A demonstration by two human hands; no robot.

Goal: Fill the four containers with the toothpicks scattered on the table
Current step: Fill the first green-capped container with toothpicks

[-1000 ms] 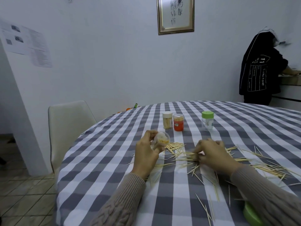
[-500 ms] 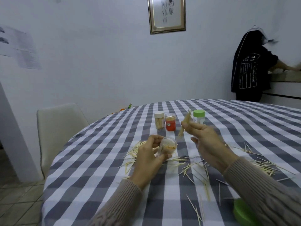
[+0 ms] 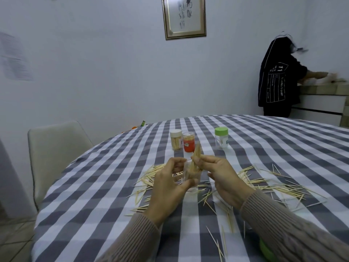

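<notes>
My left hand (image 3: 166, 188) grips a clear open container (image 3: 190, 174) held upright above the table. My right hand (image 3: 224, 176) pinches a bundle of toothpicks (image 3: 195, 157) whose lower ends reach into that container. Many loose toothpicks (image 3: 264, 183) lie scattered over the checked tablecloth around and behind both hands. Further back stand three closed containers: a white-capped one (image 3: 176, 139) full of toothpicks, a red one (image 3: 188, 142) touching it, and a clear one with a green cap (image 3: 221, 138) to the right.
A green lid (image 3: 265, 249) lies at the near right table edge by my sleeve. A pale chair (image 3: 54, 146) stands at the table's left. A person in a dark top (image 3: 277, 78) works at a counter at the back right.
My right hand picked up a bundle of toothpicks from the table, raised it, then brought it down into the container, which my left hand turned from tilted to upright.
</notes>
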